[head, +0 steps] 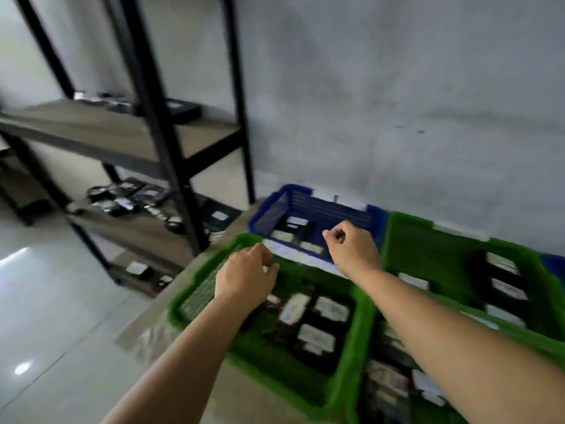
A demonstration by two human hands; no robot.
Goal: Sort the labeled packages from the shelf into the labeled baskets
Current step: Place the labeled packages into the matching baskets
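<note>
My left hand [246,275] hovers over the far-left corner of a green basket [195,296], fingers curled loosely, holding nothing that I can see. My right hand [351,246] is over the near rim of the blue basket [269,212], fingers curled in with nothing visible in them. Both baskets hold black packages [316,335] with white labels. More black labeled packages [122,198] lie on the black-framed shelf [171,166] at the left. The picture is motion-blurred.
A second green basket [406,237] stands at the right by the wall, and another green one [367,347] sits at the bottom right, both with packages. The baskets rest on a low surface. Glossy tiled floor [46,301] lies at the left.
</note>
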